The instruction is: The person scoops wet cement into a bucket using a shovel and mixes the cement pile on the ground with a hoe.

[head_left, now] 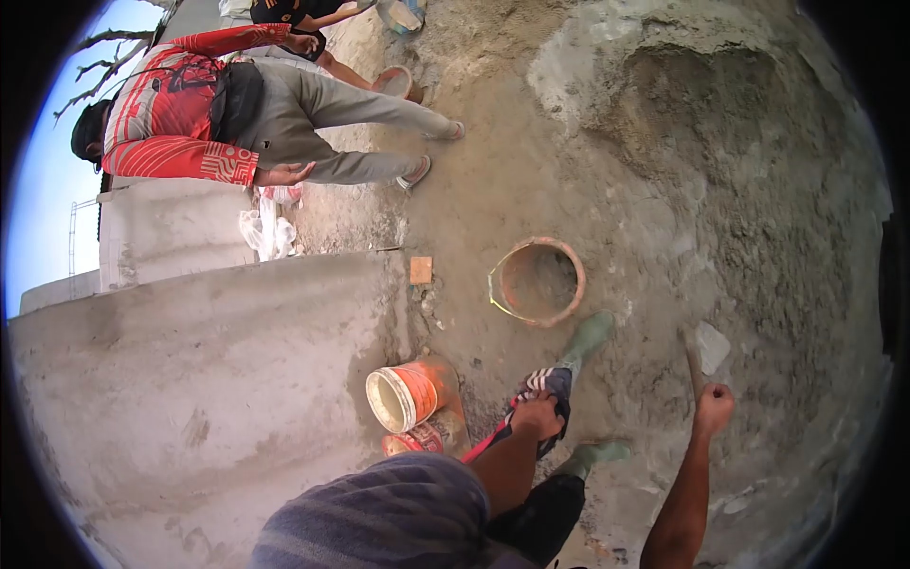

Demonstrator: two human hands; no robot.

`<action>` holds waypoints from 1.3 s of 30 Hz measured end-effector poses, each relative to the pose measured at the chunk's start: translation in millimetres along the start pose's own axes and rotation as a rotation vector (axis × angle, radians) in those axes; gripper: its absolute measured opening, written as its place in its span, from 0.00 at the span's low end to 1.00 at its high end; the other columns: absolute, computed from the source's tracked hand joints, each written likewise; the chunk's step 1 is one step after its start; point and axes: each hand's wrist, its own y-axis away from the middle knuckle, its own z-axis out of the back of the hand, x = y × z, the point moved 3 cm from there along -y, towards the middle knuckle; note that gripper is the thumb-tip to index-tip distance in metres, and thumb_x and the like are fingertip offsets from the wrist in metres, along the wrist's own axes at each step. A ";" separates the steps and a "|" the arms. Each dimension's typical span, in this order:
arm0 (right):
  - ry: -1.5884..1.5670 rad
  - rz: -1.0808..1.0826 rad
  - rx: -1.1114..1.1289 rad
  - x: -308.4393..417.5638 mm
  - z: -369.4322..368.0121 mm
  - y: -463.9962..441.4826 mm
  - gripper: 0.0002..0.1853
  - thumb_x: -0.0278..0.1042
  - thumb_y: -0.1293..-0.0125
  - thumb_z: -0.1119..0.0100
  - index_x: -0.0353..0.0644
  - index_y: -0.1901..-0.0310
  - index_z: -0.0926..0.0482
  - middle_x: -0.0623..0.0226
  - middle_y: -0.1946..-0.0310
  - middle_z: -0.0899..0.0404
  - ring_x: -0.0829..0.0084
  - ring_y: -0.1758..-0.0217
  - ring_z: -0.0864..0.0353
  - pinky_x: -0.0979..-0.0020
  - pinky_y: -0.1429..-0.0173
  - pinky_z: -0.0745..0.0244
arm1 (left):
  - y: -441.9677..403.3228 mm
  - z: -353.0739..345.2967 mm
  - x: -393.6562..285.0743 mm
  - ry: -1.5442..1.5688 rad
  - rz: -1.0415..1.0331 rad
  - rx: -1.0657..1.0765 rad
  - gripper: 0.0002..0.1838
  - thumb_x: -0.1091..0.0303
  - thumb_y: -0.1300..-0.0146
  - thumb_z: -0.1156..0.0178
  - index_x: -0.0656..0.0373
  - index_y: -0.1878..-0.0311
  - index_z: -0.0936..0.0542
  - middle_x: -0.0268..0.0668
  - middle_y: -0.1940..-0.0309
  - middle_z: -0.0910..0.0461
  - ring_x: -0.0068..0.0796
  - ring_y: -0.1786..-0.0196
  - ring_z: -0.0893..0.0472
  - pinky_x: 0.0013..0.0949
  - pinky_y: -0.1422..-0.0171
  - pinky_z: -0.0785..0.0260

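Note:
My left hand [538, 417] is pressed on my bent knee, its fingers curled over the dark striped trouser leg [550, 382]. My right hand [716, 410] reaches low over wet grey mortar, closed on a tool with a narrow wooden edge or handle [693, 362]. Beside that wood lies a pale flat piece [713, 348]; whether it belongs to the tool I cannot tell. Ahead of my green boot [591, 337] stands a round orange-rimmed bucket [580, 302] with grey residue inside and a pale handle hanging at its side.
An orange-and-white bucket [413, 394] lies by the concrete ledge [209, 379], another red one [415, 440] beneath it. A small orange block [421, 270] sits near the ledge corner. A person in a red shirt [185, 104] stands beyond, another person [294, 14] further off beside a bucket [396, 82].

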 end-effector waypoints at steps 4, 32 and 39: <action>0.088 -0.067 -0.015 2.9 3.5 -0.2 0.15 0.41 0.41 0.36 0.38 0.62 0.12 0.56 0.68 0.12 0.59 0.66 0.12 0.58 0.60 0.22 | -12.6 -19.4 6.9 0.050 -0.015 0.007 0.31 0.48 0.36 0.42 0.55 0.34 0.24 0.41 0.27 0.31 0.45 0.22 0.33 0.56 0.21 0.39; -0.016 -0.329 0.110 16.4 30.0 -12.3 0.11 0.45 0.41 0.37 0.52 0.64 0.10 0.58 0.61 0.10 0.53 0.54 0.12 0.57 0.46 0.19 | -24.4 -26.2 -0.9 -0.149 -0.009 0.018 0.31 0.46 0.35 0.42 0.52 0.33 0.22 0.37 0.22 0.35 0.40 0.21 0.35 0.47 0.21 0.37; -0.061 -0.299 0.126 22.3 39.0 -6.9 0.12 0.42 0.39 0.39 0.47 0.62 0.10 0.55 0.57 0.11 0.54 0.49 0.13 0.57 0.42 0.20 | -26.0 -26.7 -2.4 -0.157 0.022 0.022 0.29 0.48 0.36 0.39 0.51 0.36 0.21 0.39 0.25 0.31 0.44 0.23 0.32 0.48 0.22 0.36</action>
